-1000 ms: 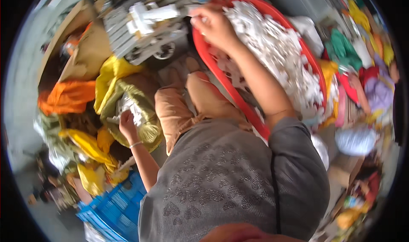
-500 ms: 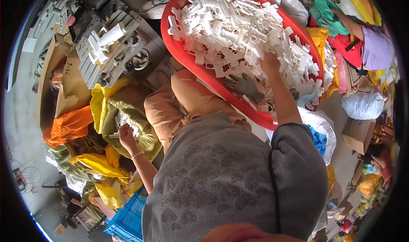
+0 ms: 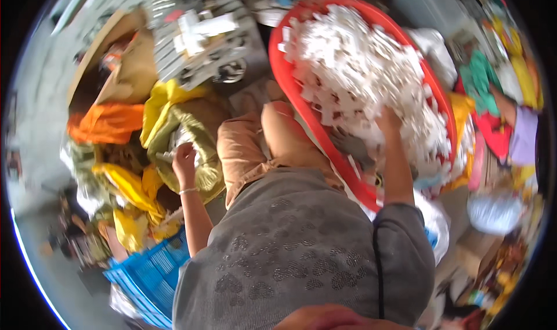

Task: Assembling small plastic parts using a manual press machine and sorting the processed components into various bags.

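My right hand point(image 3: 389, 121) reaches down into a heap of white plastic pieces point(image 3: 354, 57), many shaped like toy-pistol parts, in a long red tub point(image 3: 303, 106). Blur and the heap hide its fingertips. A grey glove point(image 3: 352, 145) lies on the pieces by the tub's near side, left of that hand. My left hand point(image 3: 184, 159) is closed over an olive sack point(image 3: 206, 170) with white pieces inside. A small white plastic piece point(image 3: 167, 154) sticks out at its fingers.
A grey metal machine point(image 3: 203, 54) with white parts on top stands at the far left, beside an open cardboard box point(image 3: 130, 69). Orange cloth point(image 3: 104, 124), yellow bags point(image 3: 125, 182) and a blue crate point(image 3: 148, 278) crowd my left. At the right, another person's arm point(image 3: 506, 105) holds green cloth point(image 3: 478, 83).
The whole view has swung and blurred, so the tub sits farther right and lower. My left hand stays over the olive sack, and my right hand stays in the heap.
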The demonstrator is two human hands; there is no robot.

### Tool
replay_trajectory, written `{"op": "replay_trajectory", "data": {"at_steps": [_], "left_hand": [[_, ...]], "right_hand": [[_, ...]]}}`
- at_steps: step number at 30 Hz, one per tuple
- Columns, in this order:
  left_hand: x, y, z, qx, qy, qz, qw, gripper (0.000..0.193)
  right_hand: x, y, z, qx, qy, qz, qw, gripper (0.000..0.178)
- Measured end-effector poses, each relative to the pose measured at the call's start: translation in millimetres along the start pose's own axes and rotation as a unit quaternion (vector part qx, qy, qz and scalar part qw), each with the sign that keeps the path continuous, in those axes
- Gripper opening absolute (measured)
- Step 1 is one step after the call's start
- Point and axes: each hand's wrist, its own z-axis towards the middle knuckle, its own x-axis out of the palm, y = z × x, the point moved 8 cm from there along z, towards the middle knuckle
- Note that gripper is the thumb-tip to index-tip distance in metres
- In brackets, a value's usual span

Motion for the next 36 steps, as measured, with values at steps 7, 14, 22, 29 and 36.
{"op": "replay_trajectory", "data": {"at_steps": [7, 14, 22, 29, 36], "left_hand": [[-30, -19, 2, 0.003, -0.048, -0.071, 0.996, 0.023], [-66, -116, 40, 0.158, -0.122, -0.048, 0.979, 0.018], [-69, -241, 83, 0.323, -0.103, -0.088, 0.937, 0.015], [-21, -271, 137, 0.360, 0.020, -0.018, 0.933, 0.029], [-26, -257, 141, 0.335, -0.017, -0.147, 0.930, 0.022]], "right_hand": [[-21, -12, -31, -0.183, 0.074, 0.172, 0.965, 0.038], [-84, 36, -100, -0.347, 0.084, 0.178, 0.917, 0.041], [-173, 58, -111, -0.280, -0.050, 0.166, 0.944, 0.037], [-186, 45, -58, -0.118, -0.023, 0.537, 0.835, 0.032], [-263, 206, -37, -0.248, 0.064, 0.813, 0.523, 0.031]]}}
